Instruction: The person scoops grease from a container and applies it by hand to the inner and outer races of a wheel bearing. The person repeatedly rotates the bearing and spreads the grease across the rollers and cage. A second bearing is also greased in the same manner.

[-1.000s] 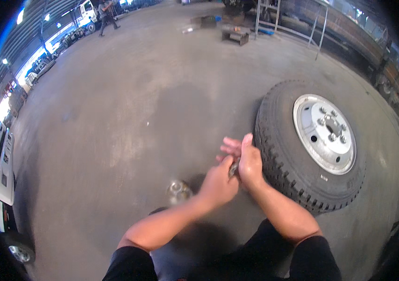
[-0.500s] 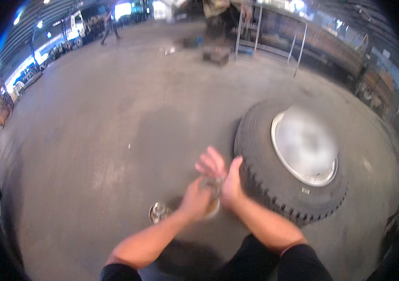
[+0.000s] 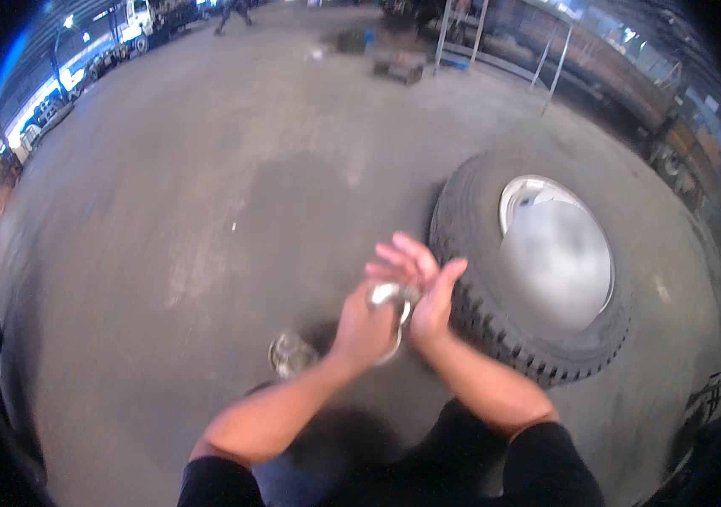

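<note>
My left hand [image 3: 362, 328] is wrapped round a shiny metal part [image 3: 384, 294] with a rounded top and a curved, ring-like rim; its exact kind is blurred and partly hidden by the fingers. Close against its right side is my right hand [image 3: 430, 306], fingers stretched out and thumb raised, the palm turned toward the part. Whether the palm presses on it I cannot tell. A second round metal piece [image 3: 291, 353], with what look like openings in its face, lies on the floor just left of my left forearm. To the right, a big treaded truck tyre [image 3: 483, 253] lies on its side.
A pale wheel rim [image 3: 517, 190] sits inside the tyre, its middle blurred over. Farther off are a box-like block [image 3: 398, 66], a metal frame stand [image 3: 483, 29] and a long rusty structure. A person's legs [image 3: 234, 13] and a truck [image 3: 141, 21] show at far left.
The view has tipped downward, so the background sits higher. Both hands have risen slightly in the picture, still together round the metal part, whose shiny top now shows more.
</note>
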Demonstrator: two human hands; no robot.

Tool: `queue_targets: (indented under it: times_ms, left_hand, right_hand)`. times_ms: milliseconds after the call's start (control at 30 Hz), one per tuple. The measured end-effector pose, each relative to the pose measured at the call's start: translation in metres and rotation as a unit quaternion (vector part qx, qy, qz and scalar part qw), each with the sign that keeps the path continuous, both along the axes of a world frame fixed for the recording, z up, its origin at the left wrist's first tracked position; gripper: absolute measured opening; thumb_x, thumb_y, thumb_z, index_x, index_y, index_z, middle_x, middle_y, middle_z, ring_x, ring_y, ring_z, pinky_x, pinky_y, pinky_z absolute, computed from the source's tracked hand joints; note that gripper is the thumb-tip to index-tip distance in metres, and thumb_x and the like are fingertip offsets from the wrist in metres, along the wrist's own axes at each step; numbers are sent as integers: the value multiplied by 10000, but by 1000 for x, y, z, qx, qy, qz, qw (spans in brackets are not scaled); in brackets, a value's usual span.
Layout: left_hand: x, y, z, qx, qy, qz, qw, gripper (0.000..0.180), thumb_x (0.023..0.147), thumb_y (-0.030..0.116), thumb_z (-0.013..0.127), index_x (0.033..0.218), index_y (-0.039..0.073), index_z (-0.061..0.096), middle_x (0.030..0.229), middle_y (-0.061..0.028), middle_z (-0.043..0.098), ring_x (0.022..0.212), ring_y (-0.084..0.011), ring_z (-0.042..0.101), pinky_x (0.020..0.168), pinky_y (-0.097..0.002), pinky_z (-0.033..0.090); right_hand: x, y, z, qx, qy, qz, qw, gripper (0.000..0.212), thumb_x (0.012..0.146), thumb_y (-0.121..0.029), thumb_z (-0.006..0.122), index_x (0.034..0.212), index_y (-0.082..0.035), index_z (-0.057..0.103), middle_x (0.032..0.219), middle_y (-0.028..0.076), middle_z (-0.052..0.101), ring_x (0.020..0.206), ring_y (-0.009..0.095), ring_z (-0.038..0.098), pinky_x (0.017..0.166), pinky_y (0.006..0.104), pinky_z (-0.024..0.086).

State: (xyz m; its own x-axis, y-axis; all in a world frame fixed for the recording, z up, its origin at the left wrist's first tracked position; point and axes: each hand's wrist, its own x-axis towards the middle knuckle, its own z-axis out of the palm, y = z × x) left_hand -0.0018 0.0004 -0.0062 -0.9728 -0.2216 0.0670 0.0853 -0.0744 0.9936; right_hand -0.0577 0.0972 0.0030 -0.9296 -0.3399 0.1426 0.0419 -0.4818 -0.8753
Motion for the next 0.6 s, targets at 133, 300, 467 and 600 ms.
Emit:
queue_targets:
  times_ms: [133,300,467,600]
  left_hand:
    - [-3,7,5,-227,67,25,971,356,792,21,503,1136,-30,577,938,-232,679,927,-368,678,831,-428,501]
    - [2,-3,16,-275,-24,-65,959,301,797,54,526,1087,2,586,936,-269,656,933,-424,657,813,-442,499]
    - [-1,-7,-4,-263,19,-87,961,273,808,66,529,1063,-17,584,884,-237,660,817,-371,663,766,-441,498]
    - [-5,-6,-5,-134,10,-38,990,230,835,51,495,1035,-22,584,829,-130,650,717,-227,636,635,-366,502]
  right_hand:
    - [-4,9,6,91,32,-64,993,867,990,-656,173,1239,79,561,1219,223,624,937,323,694,897,425,527]
    - [-6,4,10,143,-108,-39,983,846,995,-641,245,1124,110,612,1178,249,628,923,343,698,852,419,552]
    - [-19,7,5,148,-221,44,963,997,919,-765,133,1313,68,515,1270,255,575,1093,359,636,979,471,481]
    - [-26,7,0,-73,-224,119,965,1142,779,-877,-37,1472,-80,398,1477,209,414,1320,351,461,1114,529,320]
